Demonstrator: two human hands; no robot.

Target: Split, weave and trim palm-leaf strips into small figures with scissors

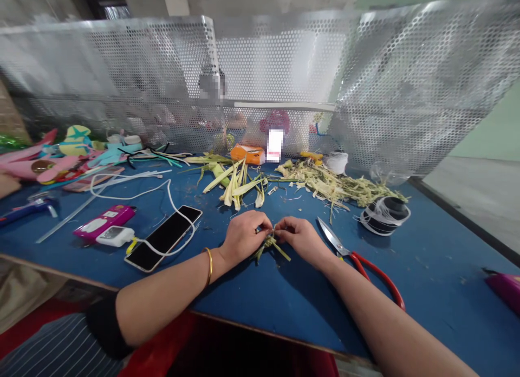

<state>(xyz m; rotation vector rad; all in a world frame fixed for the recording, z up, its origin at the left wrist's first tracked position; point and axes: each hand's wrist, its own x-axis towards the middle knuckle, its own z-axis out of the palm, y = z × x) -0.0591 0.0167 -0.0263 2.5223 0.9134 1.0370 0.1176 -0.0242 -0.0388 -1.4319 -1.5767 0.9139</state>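
Close together over the middle of the blue table (252, 290), both of my hands pinch at a small bundle of plant strips (270, 244), green-yellow like dried husk. My left hand (244, 233), with a gold bangle (209, 266) at the wrist, has thumb and forefinger closed at the bundle's top. My right hand (300, 239) pinches the same spot from the other side. Whether a thread runs between the fingertips is too small to tell. Scissors with red handles (353, 255) lie beside my right hand, blades pointing away. Behind my hands are loose pale husk strips (239, 184).
A spool of white thread (384, 217) stands on the right. A pile of shredded plant bits (333, 184) lies behind. On the left are a phone (164, 239), a white cable (168, 193), a magenta device (105, 222) and a blue-handled tool (26, 210). Perforated metal panels (280, 57) close the back.
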